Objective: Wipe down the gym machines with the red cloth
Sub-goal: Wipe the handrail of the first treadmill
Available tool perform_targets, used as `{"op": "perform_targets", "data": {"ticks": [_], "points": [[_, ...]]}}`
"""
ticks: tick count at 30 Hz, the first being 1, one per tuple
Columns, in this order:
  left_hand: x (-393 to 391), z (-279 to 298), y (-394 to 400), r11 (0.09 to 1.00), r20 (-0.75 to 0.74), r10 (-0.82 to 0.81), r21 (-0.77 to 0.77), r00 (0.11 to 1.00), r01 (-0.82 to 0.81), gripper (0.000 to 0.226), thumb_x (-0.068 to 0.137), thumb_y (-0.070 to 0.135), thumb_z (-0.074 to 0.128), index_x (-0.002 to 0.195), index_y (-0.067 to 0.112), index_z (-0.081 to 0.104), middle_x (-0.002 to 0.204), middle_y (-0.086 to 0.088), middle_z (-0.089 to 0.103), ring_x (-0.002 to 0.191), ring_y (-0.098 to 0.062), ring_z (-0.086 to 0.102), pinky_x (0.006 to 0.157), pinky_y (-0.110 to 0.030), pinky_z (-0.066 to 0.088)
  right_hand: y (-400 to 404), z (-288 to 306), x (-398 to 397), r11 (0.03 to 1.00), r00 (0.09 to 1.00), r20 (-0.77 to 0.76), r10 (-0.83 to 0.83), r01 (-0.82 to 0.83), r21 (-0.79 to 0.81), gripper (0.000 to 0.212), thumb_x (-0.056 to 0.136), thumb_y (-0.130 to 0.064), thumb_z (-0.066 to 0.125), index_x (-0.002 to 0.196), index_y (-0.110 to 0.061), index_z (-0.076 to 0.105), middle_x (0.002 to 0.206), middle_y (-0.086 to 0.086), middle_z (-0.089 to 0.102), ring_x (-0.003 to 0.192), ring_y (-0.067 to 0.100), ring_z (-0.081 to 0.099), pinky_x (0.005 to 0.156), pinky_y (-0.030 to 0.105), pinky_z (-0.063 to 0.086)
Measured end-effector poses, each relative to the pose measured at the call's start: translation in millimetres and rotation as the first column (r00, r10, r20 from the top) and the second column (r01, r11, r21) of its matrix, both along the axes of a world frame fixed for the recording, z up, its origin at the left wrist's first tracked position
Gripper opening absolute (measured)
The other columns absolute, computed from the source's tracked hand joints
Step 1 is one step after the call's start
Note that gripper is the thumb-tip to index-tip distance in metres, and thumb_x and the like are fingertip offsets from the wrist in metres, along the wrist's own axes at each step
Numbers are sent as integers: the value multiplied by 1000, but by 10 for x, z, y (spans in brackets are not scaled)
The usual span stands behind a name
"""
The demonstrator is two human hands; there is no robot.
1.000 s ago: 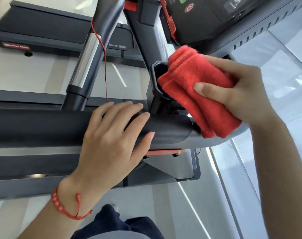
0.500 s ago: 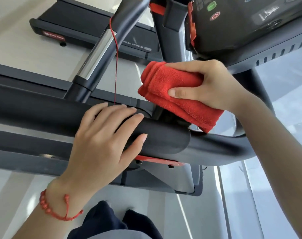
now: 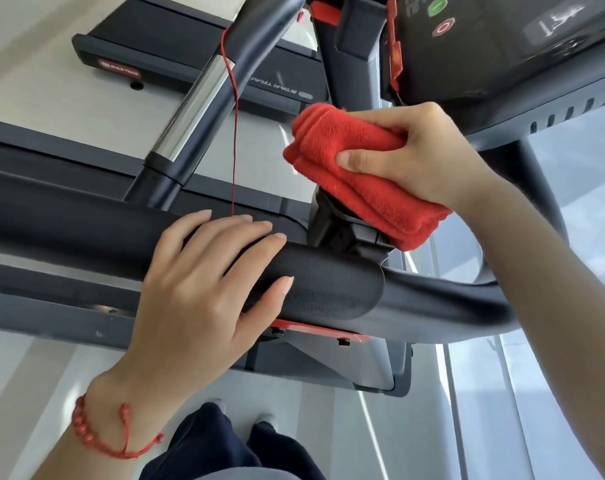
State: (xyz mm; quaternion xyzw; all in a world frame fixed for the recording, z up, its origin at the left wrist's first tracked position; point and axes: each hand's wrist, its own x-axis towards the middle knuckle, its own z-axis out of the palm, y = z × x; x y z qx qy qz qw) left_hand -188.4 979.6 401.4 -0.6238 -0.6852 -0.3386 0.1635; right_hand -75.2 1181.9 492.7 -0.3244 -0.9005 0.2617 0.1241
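A folded red cloth [image 3: 356, 174] is gripped in my right hand [image 3: 418, 154] and pressed onto a black bracket [image 3: 342, 230] just below the treadmill console [image 3: 502, 46]. The thumb lies over the cloth's front face. My left hand [image 3: 204, 289] rests flat on the padded black handrail [image 3: 328, 289] that crosses the view, fingers spread and curled over its top. A red bead bracelet [image 3: 100, 431] sits on the left wrist.
A thin red safety cord [image 3: 234, 133] hangs down from the console. A black and chrome upright bar [image 3: 197, 95] slants behind the handrail. Another treadmill's deck [image 3: 176, 53] lies on the pale floor beyond. My dark trouser legs [image 3: 232, 445] show at the bottom.
My right hand has slid the cloth left and up along the bracket under the console, turning it more level. The left hand stays on the handrail.
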Motion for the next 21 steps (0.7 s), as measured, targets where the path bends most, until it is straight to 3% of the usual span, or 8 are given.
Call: {"op": "perform_targets", "data": {"ticks": [11, 14, 16, 21], "points": [[5, 2, 16, 1000, -8, -10, 18, 1000, 11, 27, 92, 23, 52, 100, 3, 68, 105, -10, 68, 102, -27, 62, 96, -45, 38, -198, 40, 358, 993, 991, 72, 110, -113, 36, 56, 62, -46, 73, 116, -39, 60, 91, -21, 61, 86, -1, 57, 84, 14, 42], [29, 9, 39, 999, -9, -24, 30, 1000, 24, 26, 92, 22, 53, 100, 3, 68, 105, -11, 68, 101, -27, 61, 96, -44, 37, -187, 21, 572, 996, 995, 48, 86, -87, 26, 52, 63, -38, 77, 110, -48, 58, 86, -20, 62, 83, -5, 56, 81, 9, 39], [53, 21, 58, 999, -15, -38, 31, 999, 38, 26, 92, 22, 53, 99, 3, 68, 105, -11, 68, 101, -27, 62, 95, -43, 38, -148, 30, 708, 1000, 999, 33, 30, -30, -10, 50, 59, -43, 76, 104, -54, 56, 82, -22, 62, 81, -7, 56, 81, 10, 39], [141, 49, 109, 997, -21, -72, 29, 997, 73, 26, 91, 22, 53, 100, 3, 69, 104, -12, 68, 100, -29, 63, 92, -46, 42, -142, -12, 731, 999, 999, 16, 41, -41, 19, 52, 63, -35, 78, 108, -51, 56, 83, -19, 60, 81, -7, 54, 81, 7, 38]]}}
